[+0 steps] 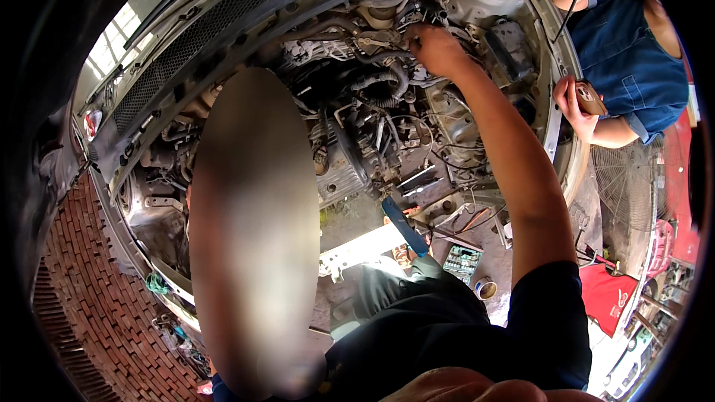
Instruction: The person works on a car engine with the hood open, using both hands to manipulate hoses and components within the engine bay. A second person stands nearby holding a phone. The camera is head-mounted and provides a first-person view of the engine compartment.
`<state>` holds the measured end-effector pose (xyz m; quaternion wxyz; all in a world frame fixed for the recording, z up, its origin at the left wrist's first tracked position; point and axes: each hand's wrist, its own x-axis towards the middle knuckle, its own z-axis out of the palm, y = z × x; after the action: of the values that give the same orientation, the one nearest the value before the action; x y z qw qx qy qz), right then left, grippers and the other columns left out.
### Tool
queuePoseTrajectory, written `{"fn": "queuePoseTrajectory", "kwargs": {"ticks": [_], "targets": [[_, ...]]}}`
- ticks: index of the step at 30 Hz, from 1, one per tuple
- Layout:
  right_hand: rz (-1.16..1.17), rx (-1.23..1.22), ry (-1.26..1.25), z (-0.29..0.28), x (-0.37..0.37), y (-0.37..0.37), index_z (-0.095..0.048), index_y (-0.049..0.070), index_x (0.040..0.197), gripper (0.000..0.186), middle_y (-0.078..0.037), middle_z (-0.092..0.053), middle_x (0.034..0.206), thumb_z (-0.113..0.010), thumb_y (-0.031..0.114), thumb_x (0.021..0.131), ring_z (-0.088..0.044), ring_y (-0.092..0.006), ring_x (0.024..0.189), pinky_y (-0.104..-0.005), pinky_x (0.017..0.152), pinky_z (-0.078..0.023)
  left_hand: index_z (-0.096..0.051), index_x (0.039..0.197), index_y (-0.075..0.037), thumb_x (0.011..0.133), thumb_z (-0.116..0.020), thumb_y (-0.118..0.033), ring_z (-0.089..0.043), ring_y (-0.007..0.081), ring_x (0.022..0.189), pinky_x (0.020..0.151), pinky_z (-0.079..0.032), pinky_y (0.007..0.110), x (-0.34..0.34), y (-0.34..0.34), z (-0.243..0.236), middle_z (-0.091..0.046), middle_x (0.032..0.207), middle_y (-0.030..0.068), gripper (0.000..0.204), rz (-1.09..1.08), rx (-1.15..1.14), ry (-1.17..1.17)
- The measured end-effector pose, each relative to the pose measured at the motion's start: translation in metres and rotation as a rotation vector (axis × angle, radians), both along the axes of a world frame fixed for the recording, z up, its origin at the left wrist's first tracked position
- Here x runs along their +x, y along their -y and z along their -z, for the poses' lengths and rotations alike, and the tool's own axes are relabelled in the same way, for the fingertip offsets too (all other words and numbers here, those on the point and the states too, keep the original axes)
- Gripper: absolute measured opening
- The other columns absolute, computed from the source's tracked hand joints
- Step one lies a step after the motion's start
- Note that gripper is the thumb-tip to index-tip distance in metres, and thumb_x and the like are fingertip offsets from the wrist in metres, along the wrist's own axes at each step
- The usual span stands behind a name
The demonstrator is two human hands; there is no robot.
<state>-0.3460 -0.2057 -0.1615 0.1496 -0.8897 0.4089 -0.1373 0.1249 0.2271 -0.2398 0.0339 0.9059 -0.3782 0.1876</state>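
Note:
My right arm reaches up over an open engine bay. My right hand (436, 48) is at the far side of it, among hoses and pipes, its fingers curled in around something too small and dark to make out. A ribbed black hose (398, 82) bends just below that hand. Nearer me lies the metal engine block (344, 179), with wires and brackets to its right. A long dark blue bar (404, 225) slants at the near edge of the bay. A large blurred oval covers the left part of the view, and my left hand cannot be seen.
A person in a blue shirt (622, 52) stands at the right and holds a phone (590, 97). Below are a fan guard (625, 179) and a red cloth (607, 294). A green tool case (462, 262) and a cup (485, 288) rest on the floor. Brick paving (104, 275) shows at left.

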Motion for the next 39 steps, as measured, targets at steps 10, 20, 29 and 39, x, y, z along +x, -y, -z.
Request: {"fn": "queuePoseTrajectory", "kwargs": {"ticks": [10, 20, 29, 39], "targets": [[0.116, 0.594, 0.300, 0.052, -0.002, 0.022, -0.075, 0.006, 0.116, 0.024, -0.009, -0.076, 0.101, -0.073, 0.022, 0.098, -0.067, -0.0194, 0.096, -0.0346, 0.086, -0.052, -0.072, 0.087, -0.002, 0.096, -0.060, -0.057, -0.068, 0.0484, 0.083, 0.071, -0.054, 0.059, -0.009, 0.013, -0.010, -0.071, 0.085, 0.0250, 0.057, 0.000, 0.020, -0.054], [0.156, 0.279, 0.199, 0.057, 0.012, 0.021, -0.075, 0.009, 0.112, 0.031, -0.019, -0.074, 0.108, -0.069, 0.031, 0.092, -0.071, -0.0374, 0.100, -0.0461, 0.088, -0.055, -0.074, 0.087, -0.006, 0.099, -0.057, -0.053, -0.070, 0.0484, 0.088, 0.073, -0.056, 0.060, -0.019, 0.019, -0.026, -0.073, 0.090, 0.0244, 0.051, -0.077, 0.097, -0.130], [0.126, 0.625, 0.284, 0.057, 0.013, 0.007, -0.073, 0.004, 0.120, 0.028, -0.010, -0.077, 0.094, -0.061, 0.021, 0.101, -0.070, -0.0215, 0.091, -0.0405, 0.090, -0.053, -0.074, 0.085, -0.007, 0.098, -0.058, -0.055, -0.071, 0.0479, 0.081, 0.068, -0.056, 0.059, -0.012, 0.016, -0.019, -0.073, 0.084, 0.0223, 0.052, -0.012, 0.041, -0.074], [0.151, 0.672, 0.336, 0.100, 0.005, 0.051, -0.079, 0.007, 0.108, 0.026, -0.014, -0.076, 0.088, -0.075, 0.025, 0.091, -0.069, -0.0263, 0.076, -0.0416, 0.070, -0.054, -0.074, 0.085, -0.002, 0.097, -0.057, -0.059, -0.072, 0.0470, 0.082, 0.071, -0.056, 0.059, -0.006, 0.021, -0.015, -0.073, 0.084, 0.0240, 0.060, -0.036, 0.045, -0.077]]}}
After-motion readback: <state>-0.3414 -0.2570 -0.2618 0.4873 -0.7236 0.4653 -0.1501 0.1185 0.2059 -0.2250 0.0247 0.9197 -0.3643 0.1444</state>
